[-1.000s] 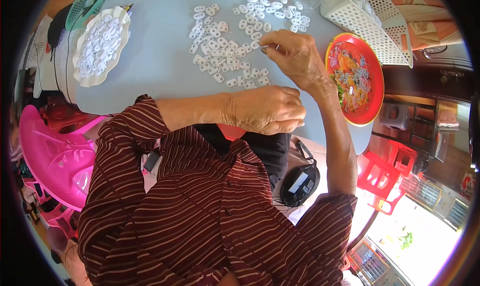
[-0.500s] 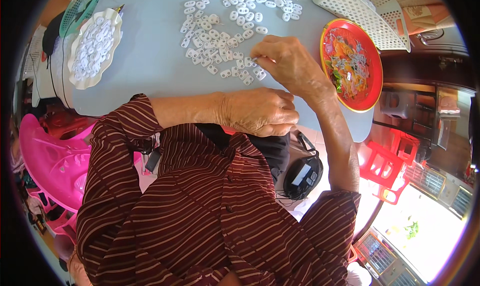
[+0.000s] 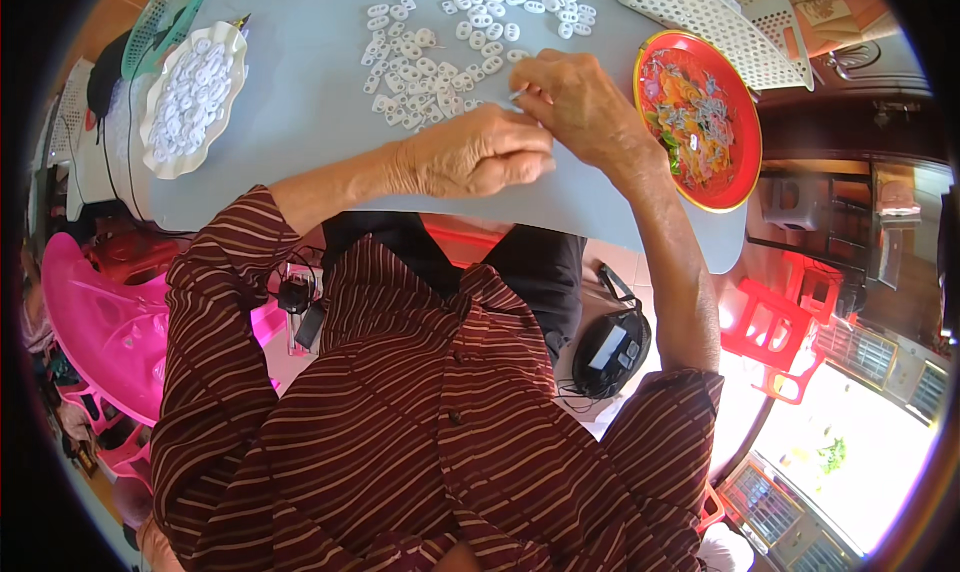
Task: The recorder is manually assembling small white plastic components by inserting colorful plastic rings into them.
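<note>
Small white plastic pieces (image 3: 410, 69), oval with two holes, lie scattered over the blue-grey table (image 3: 300, 72) beyond my hands. My left hand (image 3: 480, 154) is closed above the near part of the table, its fingers curled. Whatever it may hold is hidden. Close beside it, my right hand (image 3: 580, 102) pinches a small greyish piece (image 3: 517, 96) between thumb and finger; its kind is too small to tell. To the right stands a red round tray (image 3: 735, 177) with a gold rim, bearing many thin grey bits and one white piece.
A scalloped cream dish (image 3: 165, 162) heaped with white pieces sits at the left, by a green mesh basket (image 3: 150, 37). White perforated baskets (image 3: 700, 27) stand at the far right. Below are a pink chair (image 3: 95, 322), red stools (image 3: 770, 322) and a black bag (image 3: 612, 352).
My left hand has moved up and left from the table's near edge, now covering some white pieces. My right hand has shifted slightly up, and the two hands are closer together.
</note>
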A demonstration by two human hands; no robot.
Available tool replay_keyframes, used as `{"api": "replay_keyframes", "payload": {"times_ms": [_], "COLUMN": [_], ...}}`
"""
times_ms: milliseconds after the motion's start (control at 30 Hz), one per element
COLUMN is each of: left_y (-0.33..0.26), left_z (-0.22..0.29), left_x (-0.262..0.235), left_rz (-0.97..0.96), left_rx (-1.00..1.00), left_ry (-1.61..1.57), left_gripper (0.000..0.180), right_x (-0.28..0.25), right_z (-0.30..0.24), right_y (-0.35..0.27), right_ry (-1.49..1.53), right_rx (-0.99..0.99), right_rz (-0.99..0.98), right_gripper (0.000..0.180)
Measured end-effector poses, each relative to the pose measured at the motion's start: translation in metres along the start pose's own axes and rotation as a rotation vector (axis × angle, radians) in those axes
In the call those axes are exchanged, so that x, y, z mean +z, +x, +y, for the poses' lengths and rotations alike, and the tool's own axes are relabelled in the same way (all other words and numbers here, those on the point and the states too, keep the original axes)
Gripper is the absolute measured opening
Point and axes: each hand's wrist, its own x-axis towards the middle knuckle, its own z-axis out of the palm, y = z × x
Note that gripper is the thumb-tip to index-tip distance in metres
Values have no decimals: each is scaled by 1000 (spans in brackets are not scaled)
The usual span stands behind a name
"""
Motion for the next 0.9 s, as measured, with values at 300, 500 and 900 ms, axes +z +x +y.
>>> {"api": "replay_keyframes", "payload": {"times_ms": [300,500,900], "left_y": [8,10,12], "left_z": [-12,-1,2], "left_x": [-32,-30,-22], "left_rz": [257,329,306], "left_rx": [-97,-189,-226], "left_ry": [89,-48,-11], "left_gripper": [22,30,26], "right_x": [0,-2,0], "right_z": [2,-1,-10], "right_y": [-13,-9,-26], "right_ry": [-97,-133,175], "right_rx": [84,67,278], "right_rz": [87,63,163], "right_gripper": [8,12,14]}}
